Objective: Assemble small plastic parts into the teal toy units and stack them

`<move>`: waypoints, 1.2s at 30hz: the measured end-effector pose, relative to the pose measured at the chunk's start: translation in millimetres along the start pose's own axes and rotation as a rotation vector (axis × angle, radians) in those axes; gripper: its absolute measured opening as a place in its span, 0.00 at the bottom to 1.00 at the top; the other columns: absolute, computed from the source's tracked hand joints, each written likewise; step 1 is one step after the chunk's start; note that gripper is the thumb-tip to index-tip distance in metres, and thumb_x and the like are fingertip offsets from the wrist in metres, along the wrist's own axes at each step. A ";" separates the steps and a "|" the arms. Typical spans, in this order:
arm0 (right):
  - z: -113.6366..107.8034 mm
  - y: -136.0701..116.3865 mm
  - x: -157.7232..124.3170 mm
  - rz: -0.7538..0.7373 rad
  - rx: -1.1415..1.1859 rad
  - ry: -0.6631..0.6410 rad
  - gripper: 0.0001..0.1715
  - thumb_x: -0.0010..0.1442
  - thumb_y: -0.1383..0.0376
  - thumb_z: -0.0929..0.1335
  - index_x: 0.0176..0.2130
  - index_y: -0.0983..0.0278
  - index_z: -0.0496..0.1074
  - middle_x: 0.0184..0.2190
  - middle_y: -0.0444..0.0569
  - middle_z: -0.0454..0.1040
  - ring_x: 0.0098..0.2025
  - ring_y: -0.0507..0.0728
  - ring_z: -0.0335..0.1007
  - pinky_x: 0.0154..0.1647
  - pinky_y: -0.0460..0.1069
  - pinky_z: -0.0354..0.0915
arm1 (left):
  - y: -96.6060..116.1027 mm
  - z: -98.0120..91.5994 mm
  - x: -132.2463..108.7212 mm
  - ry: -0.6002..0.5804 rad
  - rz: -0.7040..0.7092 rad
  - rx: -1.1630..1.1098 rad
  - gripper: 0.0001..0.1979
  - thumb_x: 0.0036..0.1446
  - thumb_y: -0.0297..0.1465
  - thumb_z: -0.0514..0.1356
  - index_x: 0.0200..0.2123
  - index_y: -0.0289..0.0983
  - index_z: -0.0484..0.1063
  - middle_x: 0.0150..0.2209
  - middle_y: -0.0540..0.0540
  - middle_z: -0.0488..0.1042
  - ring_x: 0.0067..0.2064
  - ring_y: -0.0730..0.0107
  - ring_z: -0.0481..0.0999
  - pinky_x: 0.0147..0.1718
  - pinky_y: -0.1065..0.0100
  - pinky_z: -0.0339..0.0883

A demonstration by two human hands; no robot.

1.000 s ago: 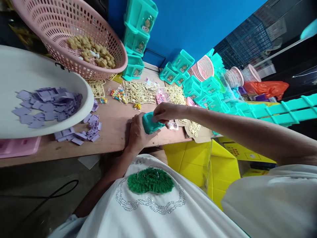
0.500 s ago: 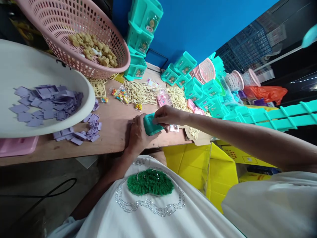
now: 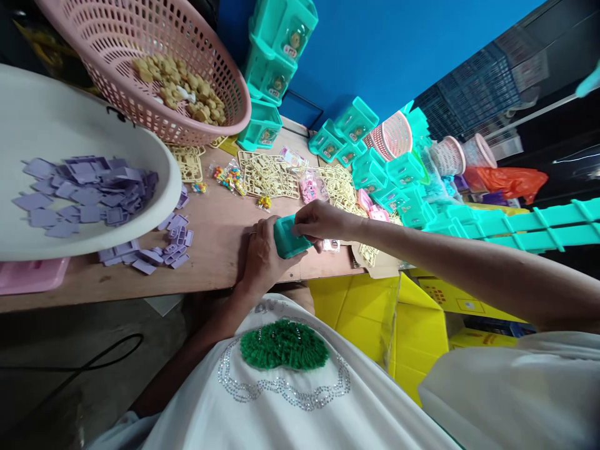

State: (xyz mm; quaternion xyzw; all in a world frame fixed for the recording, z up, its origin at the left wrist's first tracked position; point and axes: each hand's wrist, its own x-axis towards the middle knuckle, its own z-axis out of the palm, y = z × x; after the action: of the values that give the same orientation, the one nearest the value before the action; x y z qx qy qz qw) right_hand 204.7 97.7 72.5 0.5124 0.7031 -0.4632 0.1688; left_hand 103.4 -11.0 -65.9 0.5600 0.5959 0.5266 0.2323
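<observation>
A teal plastic box is held just above the front edge of the wooden table. My left hand wraps round its left side and underside. At its upper right, my right hand has its fingers bent together at the box's rim; whatever they pinch is too small or hidden to make out. Behind the hands lie cream sprue frames, a bag of pink pieces and small bags of colourful pieces. A small printed card is beside my right wrist.
A white basin with purple parts and a pink basket with tan pieces stand at left. Loose purple parts lie near the basin. Teal boxes are stacked at the back, with more at right. Yellow cardboard is below the table edge.
The view has shifted slightly. Both hands stay on the teal box, with almost no change in their grip.
</observation>
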 end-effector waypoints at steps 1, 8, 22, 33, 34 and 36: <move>0.2 -3.6 -0.7 0.003 -0.050 0.012 0.18 0.59 0.69 0.70 0.21 0.65 0.65 0.13 0.39 0.66 0.12 0.45 0.61 0.14 0.40 0.56 | -0.1 -0.3 0.1 -0.001 0.003 0.002 0.42 0.43 0.37 0.78 0.57 0.41 0.59 0.50 0.40 0.72 0.51 0.49 0.75 0.49 0.54 0.70; 8.8 -40.5 -2.7 0.021 -0.682 0.088 0.12 0.56 0.75 0.66 0.23 0.68 0.72 0.19 0.49 0.74 0.22 0.52 0.71 0.24 0.44 0.60 | -6.6 -0.7 0.3 0.001 0.077 0.029 0.39 0.47 0.41 0.75 0.57 0.40 0.59 0.49 0.38 0.72 0.51 0.45 0.75 0.50 0.51 0.70; 11.9 -46.6 -6.9 0.147 -0.622 0.057 0.15 0.61 0.74 0.64 0.26 0.70 0.74 0.21 0.50 0.75 0.20 0.50 0.68 0.26 0.45 0.62 | -6.9 -1.1 1.8 -0.020 0.070 0.001 0.39 0.47 0.42 0.75 0.56 0.39 0.60 0.50 0.37 0.72 0.51 0.45 0.75 0.49 0.50 0.70; 36.1 -59.1 4.5 0.185 -0.976 0.181 0.14 0.60 0.75 0.66 0.39 0.75 0.81 0.40 0.65 0.83 0.39 0.62 0.79 0.32 0.48 0.65 | -5.2 4.4 3.5 0.000 0.073 0.073 0.35 0.51 0.48 0.72 0.52 0.36 0.62 0.46 0.34 0.74 0.49 0.42 0.76 0.47 0.51 0.71; 34.4 -59.8 5.1 0.194 -0.945 0.180 0.13 0.59 0.75 0.66 0.38 0.75 0.81 0.39 0.64 0.83 0.38 0.61 0.80 0.31 0.48 0.65 | -5.7 4.7 3.4 0.003 0.078 0.069 0.35 0.51 0.48 0.71 0.52 0.35 0.62 0.46 0.34 0.74 0.49 0.42 0.76 0.47 0.51 0.71; 26.9 -60.8 4.5 0.223 -0.805 0.121 0.11 0.60 0.75 0.66 0.34 0.74 0.80 0.34 0.61 0.83 0.31 0.58 0.79 0.28 0.47 0.65 | -6.9 5.0 3.3 0.020 0.097 0.052 0.35 0.52 0.48 0.71 0.53 0.35 0.62 0.46 0.33 0.74 0.49 0.43 0.76 0.47 0.51 0.71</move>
State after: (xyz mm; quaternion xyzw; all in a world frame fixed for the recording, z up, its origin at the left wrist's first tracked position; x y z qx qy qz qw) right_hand 143.1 75.3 84.5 0.5047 0.7769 -0.0998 0.3629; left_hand 104.0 -4.9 -72.7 0.5888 0.5838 0.5273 0.1857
